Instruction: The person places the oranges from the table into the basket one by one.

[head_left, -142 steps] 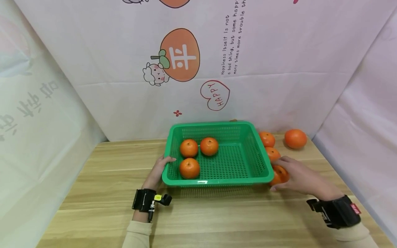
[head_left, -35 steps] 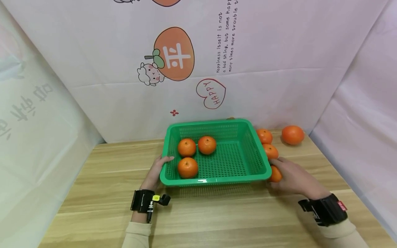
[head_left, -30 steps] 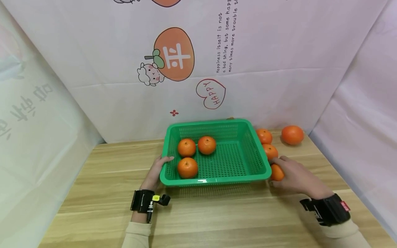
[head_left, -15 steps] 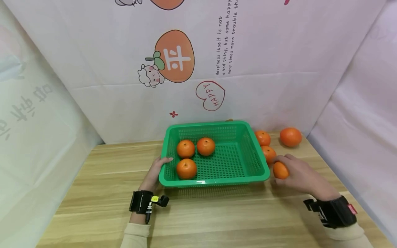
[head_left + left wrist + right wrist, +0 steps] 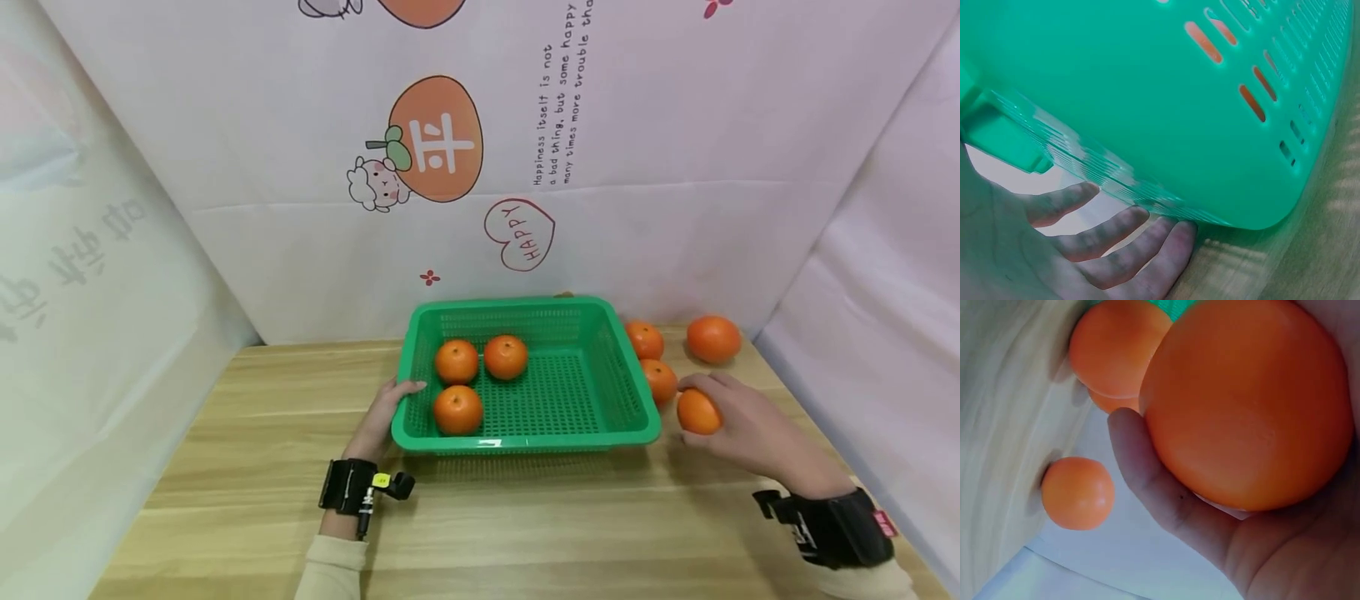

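Note:
A green plastic basket (image 5: 525, 442) with slotted sides stands on the table. Three oranges lie in its left part, including a front orange (image 5: 458, 410). My left hand (image 5: 378, 417) grips the basket's left rim, thumb over the edge; in the left wrist view the fingers (image 5: 1116, 234) touch the outer wall. To the right of the basket, my right hand (image 5: 738, 425) holds an orange (image 5: 699, 412), which fills much of the right wrist view, with a finger (image 5: 1160, 494) curled along its side. Two more oranges, a nearer one (image 5: 658, 382) and a farther one (image 5: 644, 341), sit beside the basket's right wall.
Another orange (image 5: 714, 338) lies at the back right corner of the wooden table (image 5: 525, 533). A printed white cloth (image 5: 637, 242) hangs behind the table, and pale cloth also stands on both sides.
My right hand has drawn its orange to the right, away from the basket wall, leaving a gap. The left hand stays on the rim, and the oranges in the basket have not moved.

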Action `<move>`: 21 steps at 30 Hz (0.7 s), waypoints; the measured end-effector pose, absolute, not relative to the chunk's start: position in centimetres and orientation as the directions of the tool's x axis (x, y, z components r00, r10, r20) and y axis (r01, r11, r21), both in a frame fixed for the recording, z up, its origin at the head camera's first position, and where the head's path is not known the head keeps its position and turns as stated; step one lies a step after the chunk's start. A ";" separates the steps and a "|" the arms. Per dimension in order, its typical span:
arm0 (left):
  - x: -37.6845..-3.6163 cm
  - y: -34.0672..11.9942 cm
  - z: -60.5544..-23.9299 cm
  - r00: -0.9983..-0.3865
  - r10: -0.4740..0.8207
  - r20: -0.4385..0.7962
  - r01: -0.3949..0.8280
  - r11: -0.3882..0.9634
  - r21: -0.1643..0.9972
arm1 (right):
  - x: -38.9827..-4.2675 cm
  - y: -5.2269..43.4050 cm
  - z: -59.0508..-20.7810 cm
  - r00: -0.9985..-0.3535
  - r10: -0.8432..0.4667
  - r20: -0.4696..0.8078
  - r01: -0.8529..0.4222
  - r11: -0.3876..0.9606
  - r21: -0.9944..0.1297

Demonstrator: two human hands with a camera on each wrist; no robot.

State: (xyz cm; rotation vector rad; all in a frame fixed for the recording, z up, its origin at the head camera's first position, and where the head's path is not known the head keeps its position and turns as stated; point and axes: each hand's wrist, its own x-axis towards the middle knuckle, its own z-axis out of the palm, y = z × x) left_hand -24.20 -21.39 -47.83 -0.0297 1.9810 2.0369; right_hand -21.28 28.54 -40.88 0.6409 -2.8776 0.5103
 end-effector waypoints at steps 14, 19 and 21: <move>-24.5 -21.5 -47.8 -0.953 0.201 -0.226 -0.233 -0.013 0.972 | -21.8 27.3 -39.2 -0.805 -0.461 0.373 -0.556 0.805 -0.206; -24.5 -21.5 -48.0 -0.949 0.216 -0.229 -0.239 -0.022 0.971 | -21.9 27.1 -38.7 -0.777 -0.482 0.404 -0.586 0.788 -0.187; -24.6 -21.5 -48.0 -0.949 0.221 -0.226 -0.236 -0.021 0.972 | -21.9 26.8 -38.7 -0.769 -0.488 0.413 -0.598 0.777 -0.197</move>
